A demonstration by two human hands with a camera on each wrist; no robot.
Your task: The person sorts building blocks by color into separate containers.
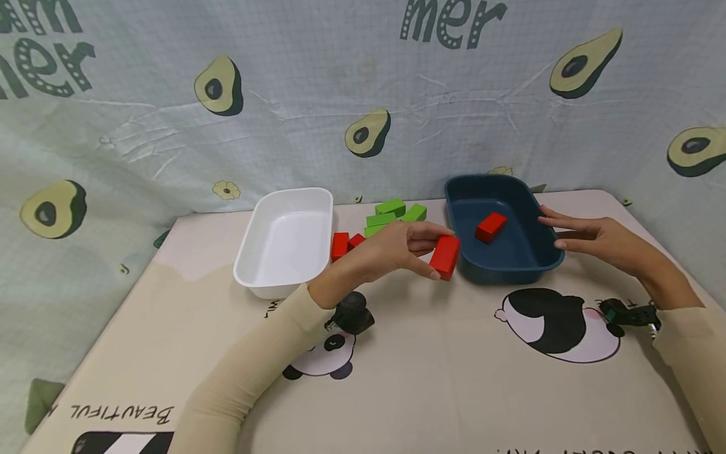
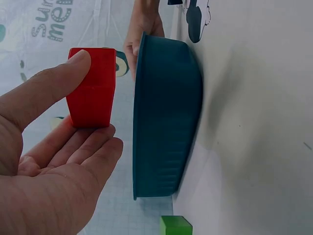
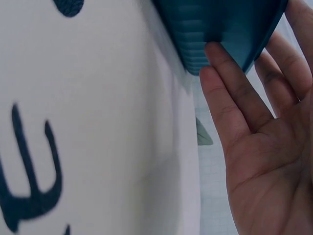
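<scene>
Between thumb and fingers, my left hand (image 1: 399,249) pinches a red block (image 1: 445,257), held up just left of the blue bin (image 1: 493,274). In the left wrist view the thumb lies over the red block (image 2: 93,93) and the fingers sit beneath it. Another red block (image 1: 490,227) lies inside the blue bin. My right hand (image 1: 601,239) has its fingers extended against the bin's right side; the right wrist view shows the fingertips at the outer wall of the blue bin (image 3: 195,29).
A white bin (image 1: 283,287) stands to the left. Between the bins lie several green blocks (image 1: 391,207) and red blocks (image 1: 340,244), partly hidden behind my left hand. A patterned cloth backdrop (image 1: 295,145) rises behind the table (image 1: 420,378).
</scene>
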